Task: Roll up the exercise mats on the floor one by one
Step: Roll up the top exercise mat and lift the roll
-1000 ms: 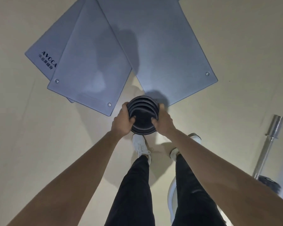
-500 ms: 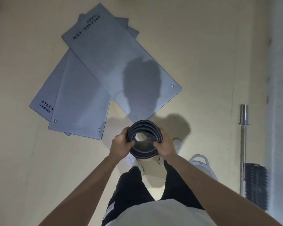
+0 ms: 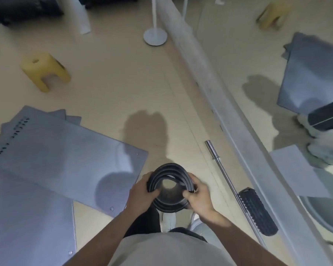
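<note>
- Head view: rolled mat point(image 3: 169, 186) held on end in front of the body, above the shoes, open coil facing up, layers wound a little loosely.
- Best handled by squeezing evenly from both sides to stop the coil springing loose, then setting it down apart from the flat mats point(image 3: 65, 156) overlapped on the floor to the left.
- Left hand point(image 3: 140, 194): fingers curled round the roll's left side, thumb at the rim.
- Right hand point(image 3: 198, 196): likewise wrapped round the right side, gripping.
</note>
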A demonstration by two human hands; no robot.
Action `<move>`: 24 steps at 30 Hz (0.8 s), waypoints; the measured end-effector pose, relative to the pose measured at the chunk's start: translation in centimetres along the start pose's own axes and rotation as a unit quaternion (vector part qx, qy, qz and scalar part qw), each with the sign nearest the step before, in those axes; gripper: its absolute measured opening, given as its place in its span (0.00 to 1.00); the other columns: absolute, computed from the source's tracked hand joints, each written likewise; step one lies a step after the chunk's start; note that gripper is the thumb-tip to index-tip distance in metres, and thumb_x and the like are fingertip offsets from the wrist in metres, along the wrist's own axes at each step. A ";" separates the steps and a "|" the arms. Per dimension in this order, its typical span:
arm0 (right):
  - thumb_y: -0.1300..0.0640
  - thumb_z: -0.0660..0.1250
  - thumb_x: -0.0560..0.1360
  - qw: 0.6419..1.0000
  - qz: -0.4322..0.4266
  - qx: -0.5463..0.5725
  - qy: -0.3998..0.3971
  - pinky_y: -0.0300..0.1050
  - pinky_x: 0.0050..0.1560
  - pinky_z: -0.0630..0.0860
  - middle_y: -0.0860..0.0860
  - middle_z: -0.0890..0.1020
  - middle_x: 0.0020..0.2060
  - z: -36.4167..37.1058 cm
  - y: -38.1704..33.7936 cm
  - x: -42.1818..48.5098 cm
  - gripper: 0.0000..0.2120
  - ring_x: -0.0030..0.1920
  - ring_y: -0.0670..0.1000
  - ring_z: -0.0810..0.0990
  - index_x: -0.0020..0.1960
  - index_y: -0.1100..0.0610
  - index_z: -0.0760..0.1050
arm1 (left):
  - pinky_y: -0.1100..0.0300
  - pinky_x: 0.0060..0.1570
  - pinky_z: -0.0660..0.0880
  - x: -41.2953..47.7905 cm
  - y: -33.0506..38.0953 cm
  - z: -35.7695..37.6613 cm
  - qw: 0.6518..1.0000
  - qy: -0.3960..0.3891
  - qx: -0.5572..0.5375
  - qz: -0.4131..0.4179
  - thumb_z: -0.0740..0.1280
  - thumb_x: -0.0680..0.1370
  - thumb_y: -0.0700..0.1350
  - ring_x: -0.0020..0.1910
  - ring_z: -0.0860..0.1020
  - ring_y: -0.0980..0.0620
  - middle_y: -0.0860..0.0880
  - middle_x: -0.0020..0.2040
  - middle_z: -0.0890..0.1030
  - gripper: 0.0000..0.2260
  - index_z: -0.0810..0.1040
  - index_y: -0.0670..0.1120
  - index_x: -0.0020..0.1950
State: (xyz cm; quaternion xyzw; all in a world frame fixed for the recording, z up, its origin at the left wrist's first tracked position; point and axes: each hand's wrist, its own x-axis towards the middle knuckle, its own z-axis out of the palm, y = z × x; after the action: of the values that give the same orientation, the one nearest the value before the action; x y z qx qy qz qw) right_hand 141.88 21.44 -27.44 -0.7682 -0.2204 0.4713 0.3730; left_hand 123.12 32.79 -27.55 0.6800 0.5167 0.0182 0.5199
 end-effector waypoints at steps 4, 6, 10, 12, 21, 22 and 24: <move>0.78 0.62 0.72 0.995 0.031 0.074 0.066 0.35 0.37 0.80 0.52 0.84 0.44 -2.7 -5.0 3.8 0.30 0.35 0.39 0.82 0.67 0.52 0.77 | 0.53 0.56 0.79 7.7 4.2 -0.9 0.999 -0.041 -0.001 0.029 0.72 0.75 0.51 0.52 0.82 0.57 0.60 0.50 0.85 0.19 0.72 0.72 0.57; 0.78 0.60 0.72 0.991 0.042 0.095 0.086 0.44 0.31 0.82 0.55 0.84 0.43 -3.5 -7.0 7.0 0.31 0.35 0.45 0.83 0.64 0.48 0.79 | 0.50 0.57 0.79 12.1 6.3 -1.9 0.997 -0.060 -0.012 0.043 0.72 0.74 0.49 0.53 0.82 0.55 0.57 0.51 0.85 0.17 0.74 0.70 0.55; 0.75 0.62 0.74 0.986 0.071 0.105 0.111 0.63 0.37 0.85 0.54 0.85 0.45 -4.3 -12.5 13.9 0.34 0.43 0.60 0.85 0.52 0.33 0.80 | 0.45 0.59 0.79 22.1 8.4 -4.7 0.991 -0.098 -0.036 0.084 0.71 0.70 0.55 0.53 0.84 0.53 0.56 0.51 0.86 0.19 0.78 0.66 0.60; 0.74 0.64 0.75 0.986 0.088 0.098 0.106 0.63 0.42 0.85 0.58 0.84 0.46 -4.6 -16.0 17.1 0.35 0.43 0.60 0.85 0.48 0.29 0.81 | 0.42 0.59 0.79 26.1 9.7 -6.8 0.991 -0.097 -0.046 0.080 0.72 0.68 0.56 0.52 0.85 0.49 0.55 0.51 0.87 0.23 0.78 0.66 0.63; 0.70 0.68 0.72 0.988 0.082 0.099 0.083 0.58 0.38 0.86 0.59 0.85 0.49 -3.8 -28.8 31.8 0.31 0.45 0.59 0.88 0.55 0.32 0.78 | 0.42 0.44 0.82 39.0 19.3 -18.1 0.995 -0.065 -0.033 0.071 0.71 0.66 0.55 0.39 0.84 0.51 0.61 0.44 0.85 0.20 0.78 0.70 0.56; 0.70 0.68 0.72 0.989 0.081 0.100 0.079 0.58 0.38 0.86 0.58 0.85 0.49 -3.7 -30.0 33.6 0.31 0.45 0.59 0.88 0.55 0.32 0.77 | 0.41 0.43 0.82 40.8 19.9 -19.2 0.995 -0.058 -0.032 0.067 0.71 0.65 0.56 0.40 0.84 0.50 0.62 0.44 0.85 0.19 0.77 0.73 0.54; 0.69 0.68 0.71 0.988 0.079 0.108 0.070 0.61 0.40 0.86 0.57 0.86 0.49 -3.5 -32.1 37.5 0.31 0.45 0.58 0.88 0.59 0.34 0.78 | 0.41 0.44 0.82 44.5 21.2 -21.2 0.996 -0.049 -0.031 0.067 0.71 0.64 0.58 0.41 0.84 0.51 0.64 0.44 0.85 0.19 0.75 0.76 0.51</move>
State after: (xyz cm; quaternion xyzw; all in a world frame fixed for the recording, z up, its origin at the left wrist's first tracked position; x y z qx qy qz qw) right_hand 162.62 66.06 -22.40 -0.7692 -0.0799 0.4659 0.4300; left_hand 146.45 81.05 -25.22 0.6969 0.4431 0.0357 0.5628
